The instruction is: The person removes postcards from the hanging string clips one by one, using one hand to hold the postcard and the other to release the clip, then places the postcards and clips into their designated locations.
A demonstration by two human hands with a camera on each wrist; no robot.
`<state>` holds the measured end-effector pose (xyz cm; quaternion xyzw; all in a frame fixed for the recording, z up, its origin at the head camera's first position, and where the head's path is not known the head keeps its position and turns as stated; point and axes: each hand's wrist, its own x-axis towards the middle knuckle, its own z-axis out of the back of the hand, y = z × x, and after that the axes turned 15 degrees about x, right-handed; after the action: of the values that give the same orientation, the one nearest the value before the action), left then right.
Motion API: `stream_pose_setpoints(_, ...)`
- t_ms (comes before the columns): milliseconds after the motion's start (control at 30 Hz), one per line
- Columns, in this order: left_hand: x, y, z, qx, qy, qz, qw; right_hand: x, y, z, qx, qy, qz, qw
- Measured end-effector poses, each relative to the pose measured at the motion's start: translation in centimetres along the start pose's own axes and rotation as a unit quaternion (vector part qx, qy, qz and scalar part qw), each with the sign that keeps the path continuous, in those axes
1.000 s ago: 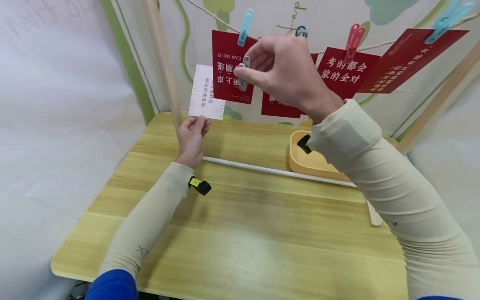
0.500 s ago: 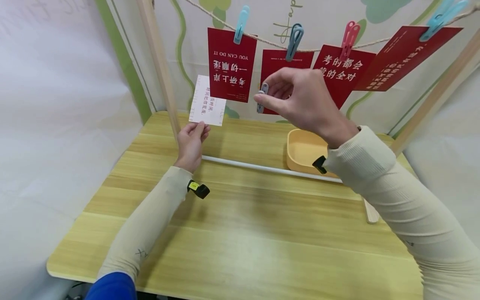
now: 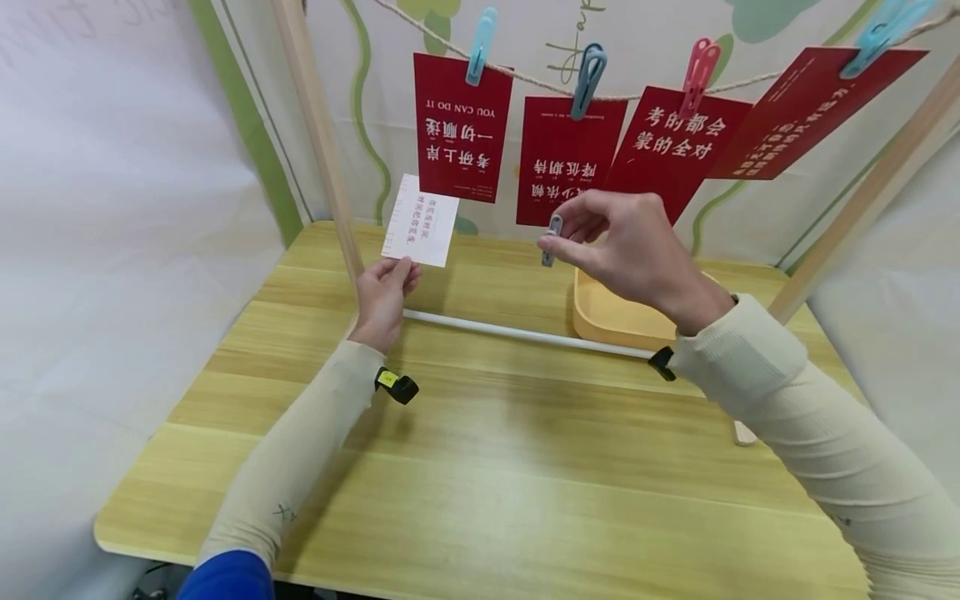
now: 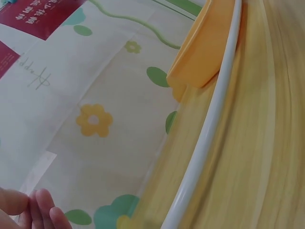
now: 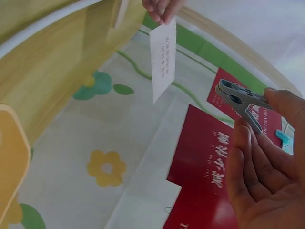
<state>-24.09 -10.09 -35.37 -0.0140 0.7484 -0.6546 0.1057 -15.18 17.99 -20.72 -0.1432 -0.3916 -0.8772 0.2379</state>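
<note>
My left hand (image 3: 382, 302) pinches the lower edge of a white card (image 3: 422, 223) with lines of printed characters, held up over the back left of the table. Between the thumb and fingers of my right hand (image 3: 630, 250) is a grey clothespin (image 3: 552, 242); the right wrist view shows this clothespin (image 5: 243, 99) with its toothed tip pointing away from the fingers. A red card (image 3: 461, 133) hangs by a light blue clothespin (image 3: 482, 46) from the twine, overlapping the white card's upper corner. Just behind my right hand hangs another red card (image 3: 566, 158) under a grey-blue clothespin (image 3: 589, 82).
The twine (image 3: 540, 82) crosses between wooden posts, a left post (image 3: 318, 125) and a right one (image 3: 873, 200). Further right hang two more red cards. A yellow tray (image 3: 622, 321) stands behind a white rod (image 3: 498, 331) low across the wooden table (image 3: 480, 467).
My right hand, holding the grey clothespin, has moved down and right, away from the leftmost red card. The left hand has lowered the white card slightly.
</note>
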Motion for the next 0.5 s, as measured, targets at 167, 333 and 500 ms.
stream_pose_setpoints(167,0.1,0.4,0.2,0.018,-0.003,-0.003,0.9998,-1.1,-1.4,-0.2,-0.012,0.009,-0.006,1.0)
stream_pose_setpoints(333,0.2,0.9,0.5,0.039,-0.002,0.008,0.9992,-1.9,-2.7,-0.4,-0.027,0.016,-0.01,0.999)
stream_pose_setpoints(500,0.4,1.4,0.8,0.049,-0.001,0.021,0.9986,-2.4,-4.2,-0.5,-0.032,0.023,-0.017,0.999)
